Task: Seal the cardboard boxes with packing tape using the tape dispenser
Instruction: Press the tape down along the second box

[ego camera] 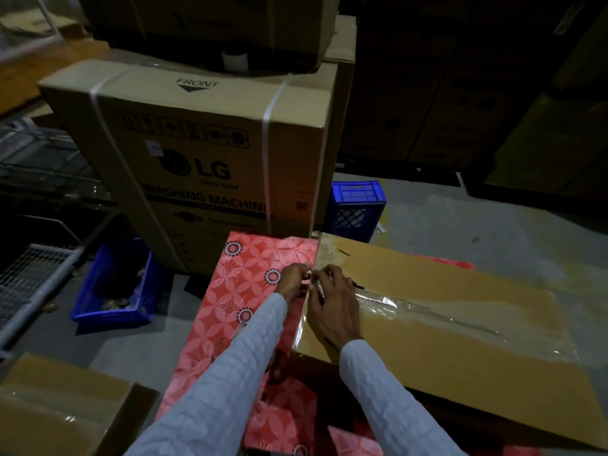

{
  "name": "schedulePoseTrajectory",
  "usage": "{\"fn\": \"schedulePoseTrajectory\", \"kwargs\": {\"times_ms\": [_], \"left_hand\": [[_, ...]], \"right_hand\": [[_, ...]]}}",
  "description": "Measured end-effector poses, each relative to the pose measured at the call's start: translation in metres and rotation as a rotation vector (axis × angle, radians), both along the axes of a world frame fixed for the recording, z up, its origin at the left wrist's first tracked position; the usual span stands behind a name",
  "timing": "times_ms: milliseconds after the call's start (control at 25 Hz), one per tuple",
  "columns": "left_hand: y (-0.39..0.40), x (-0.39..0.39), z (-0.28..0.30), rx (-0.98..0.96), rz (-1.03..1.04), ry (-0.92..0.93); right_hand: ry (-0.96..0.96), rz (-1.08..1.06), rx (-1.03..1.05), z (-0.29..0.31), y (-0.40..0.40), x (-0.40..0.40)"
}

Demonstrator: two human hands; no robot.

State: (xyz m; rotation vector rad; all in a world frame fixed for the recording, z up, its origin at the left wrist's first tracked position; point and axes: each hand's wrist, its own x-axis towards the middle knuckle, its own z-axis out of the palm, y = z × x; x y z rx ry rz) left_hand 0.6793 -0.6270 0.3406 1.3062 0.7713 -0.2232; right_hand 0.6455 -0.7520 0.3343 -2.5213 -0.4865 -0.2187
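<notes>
Flat cardboard box (460, 324) lies on the near right, resting on a red floral-patterned surface (237, 307); its left edge runs down the middle of the scene. A strip of clear packing tape (411, 307) runs along the box's top from the left edge toward the right, wrinkled and shiny, and more clear film hangs over the left edge. Both hands meet at that left edge. Left hand (293, 280) has fingers curled, pinching the tape end at the edge. Right hand (332, 307) rests on the box top just right of the edge, fingers bent, fingertips pinching the same tape. Fingertips of the 2 hands nearly touch. Both sleeves are light grey. Tape dispenser can't be made out. Behind, far centre, a big LG washing machine carton (204, 166) with 2 white straps. Blue crate (357, 205) stands right of the carton, another blue bin (115, 291) on the floor at left. Another cardboard box (59, 406) sits near left. Dark stacked cartons (460, 77) far right
</notes>
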Motion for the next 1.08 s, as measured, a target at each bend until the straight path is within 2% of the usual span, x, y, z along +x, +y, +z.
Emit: {"fn": "schedulePoseTrajectory", "kwargs": {"times_ms": [360,560,640,760,880,1080], "left_hand": [[-0.004,0.027,0.000,0.027,0.093,0.041],[-0.001,0.024,-0.012,-0.015,-0.031,0.111],[-0.003,0.027,0.000,-0.004,-0.061,0.033],[-0.005,0.033,0.013,-0.025,0.011,-0.046],[-0.002,0.039,0.007,-0.104,0.032,-0.066],[-0.001,0.051,0.004,-0.009,0.037,-0.072]], "right_hand": [[0.053,0.054,0.050,0.001,-0.008,0.006],[0.118,0.011,0.005,0.024,-0.006,0.055],[0.169,-0.069,-0.054,0.025,-0.001,0.080],[0.313,-0.107,-0.138,0.016,0.006,0.108],[0.275,-0.129,-0.157,0.014,0.010,0.117],[0.265,-0.155,-0.229,0.011,0.019,0.118]]}}
